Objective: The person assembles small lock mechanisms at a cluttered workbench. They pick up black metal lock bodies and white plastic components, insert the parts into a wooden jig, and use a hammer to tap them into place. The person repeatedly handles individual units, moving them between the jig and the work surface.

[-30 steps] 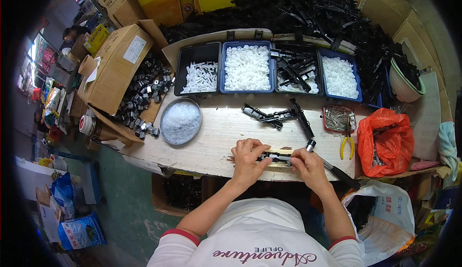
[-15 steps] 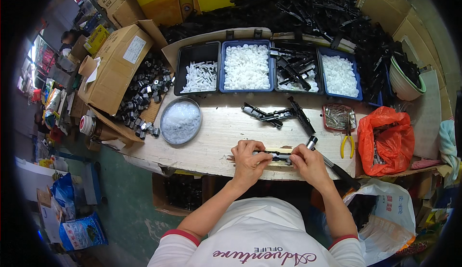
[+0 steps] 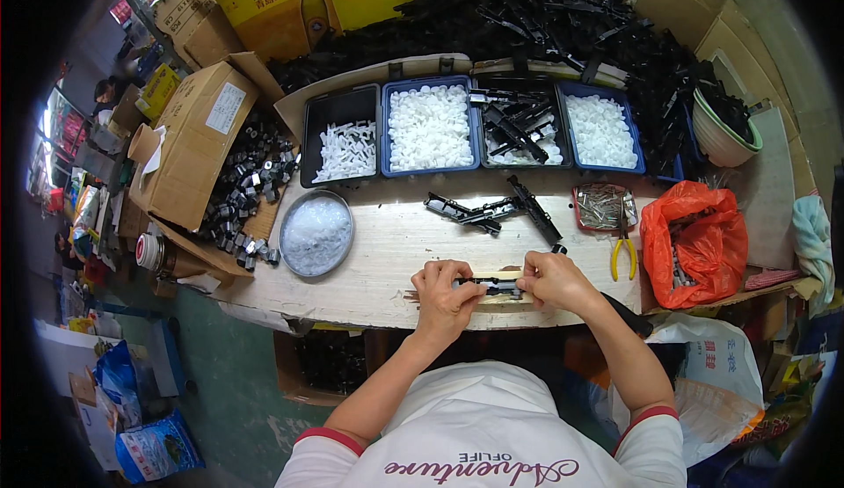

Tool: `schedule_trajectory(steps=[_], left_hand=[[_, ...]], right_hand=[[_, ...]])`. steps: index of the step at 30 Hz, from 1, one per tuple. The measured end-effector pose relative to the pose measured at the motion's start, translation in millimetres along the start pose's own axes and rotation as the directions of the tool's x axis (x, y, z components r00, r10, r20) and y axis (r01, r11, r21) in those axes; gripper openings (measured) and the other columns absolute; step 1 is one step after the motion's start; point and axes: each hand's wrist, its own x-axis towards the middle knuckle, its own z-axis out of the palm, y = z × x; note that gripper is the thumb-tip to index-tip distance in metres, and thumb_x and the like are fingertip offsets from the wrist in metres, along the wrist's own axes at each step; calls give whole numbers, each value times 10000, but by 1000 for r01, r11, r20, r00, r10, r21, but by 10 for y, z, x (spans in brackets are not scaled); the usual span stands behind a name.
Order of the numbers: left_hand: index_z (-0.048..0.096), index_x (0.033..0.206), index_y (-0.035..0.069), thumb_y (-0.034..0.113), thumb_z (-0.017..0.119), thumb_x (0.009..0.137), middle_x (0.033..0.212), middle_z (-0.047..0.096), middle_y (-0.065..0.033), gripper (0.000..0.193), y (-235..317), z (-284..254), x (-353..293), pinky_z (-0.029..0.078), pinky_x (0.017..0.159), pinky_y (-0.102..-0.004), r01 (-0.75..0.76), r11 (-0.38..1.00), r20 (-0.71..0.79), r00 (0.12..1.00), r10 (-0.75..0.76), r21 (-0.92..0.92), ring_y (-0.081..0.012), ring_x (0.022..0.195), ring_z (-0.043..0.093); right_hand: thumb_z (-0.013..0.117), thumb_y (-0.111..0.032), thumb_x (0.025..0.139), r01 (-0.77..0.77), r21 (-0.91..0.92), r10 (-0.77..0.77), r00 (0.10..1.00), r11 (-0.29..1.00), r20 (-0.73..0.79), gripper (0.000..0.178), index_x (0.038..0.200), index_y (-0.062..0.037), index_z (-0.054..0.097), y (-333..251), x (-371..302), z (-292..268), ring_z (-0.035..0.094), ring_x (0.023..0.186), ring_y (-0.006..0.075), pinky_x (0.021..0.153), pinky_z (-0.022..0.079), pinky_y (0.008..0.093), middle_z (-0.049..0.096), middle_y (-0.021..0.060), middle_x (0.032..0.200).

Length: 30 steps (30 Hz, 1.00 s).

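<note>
My left hand (image 3: pixel 444 293) is closed on the left end of a long black plastic part (image 3: pixel 494 282), thumb and fingers pinching it near the table's front edge. A pale strip shows along the part, which lies over a piece of wood (image 3: pixel 505 300). At the part's right end my right hand (image 3: pixel 556 282) is closed, its fingertips pressed together on it; whether they hold some small piece there is hidden. A hammer lies partly under my right hand and forearm, with its head (image 3: pixel 560 249) and dark handle (image 3: pixel 626 315) showing. Beyond my hands rest several black assemblies (image 3: pixel 479 214).
Bins of white plastic pieces (image 3: pixel 429 127) and black parts (image 3: pixel 519 127) line the back, before a heap of black parts (image 3: pixel 563 22). A round dish (image 3: pixel 316 233) and a carton (image 3: pixel 189 149) stand left. Yellow-handled pliers (image 3: pixel 624 258), a pin tray (image 3: pixel 604 207) and a red bag (image 3: pixel 694 242) are right.
My right hand has shifted slightly up and turned over the part's right end, its forearm now covering more of the hammer. My left hand keeps its hold. The whole view has shifted a little.
</note>
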Motion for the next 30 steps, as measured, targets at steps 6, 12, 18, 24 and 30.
schedule_trajectory(steps=[6, 12, 18, 24, 30], left_hand=[[664, 733, 154, 99, 696, 645, 901, 540, 12, 108, 1, -14, -5, 254, 789, -374, -8, 1000, -6, 1000, 8, -12, -203, 931, 438], [661, 740, 160, 101, 688, 657, 899, 539, 11, 106, -15, -8, -11, 254, 788, -377, -5, 999, -5, 1000, 5, -32, -209, 930, 439], [664, 749, 165, 100, 689, 656, 896, 540, 9, 116, -3, -11, -3, 255, 787, -378, 2, 1000, -8, 1000, -2, -27, -210, 929, 442], [667, 775, 175, 102, 716, 627, 899, 556, 2, 173, -23, -11, -14, 262, 776, -367, -28, 1000, -14, 1000, 28, -6, -217, 912, 450], [659, 785, 177, 97, 708, 635, 910, 556, 0, 177, 6, -26, -7, 263, 774, -371, -47, 999, -26, 999, 47, 14, -225, 908, 450]], right_hand=[[653, -291, 740, 42, -174, -52, 997, 984, -53, 281, 706, -30, 555, -86, -56, -13, 601, 592, 315, 579, 463, 383, 601, 149, 602], [662, -314, 727, 40, -177, -73, 980, 983, -185, 299, 681, -26, 592, -96, -82, 61, 596, 601, 329, 587, 456, 397, 599, 152, 605], [670, -316, 714, 34, -179, -49, 996, 983, -81, 299, 697, -22, 622, -110, -14, -23, 604, 644, 329, 614, 460, 392, 610, 153, 637], [684, -238, 711, 151, -392, -203, 974, 907, -96, 187, 688, -63, 622, -281, 256, -232, 593, 631, 313, 583, 449, 402, 606, 132, 631], [665, -199, 702, 110, -592, -545, 551, 798, -632, 198, 824, -62, 590, -335, 1275, -675, 559, 809, 295, 675, 435, 428, 578, 109, 805]])
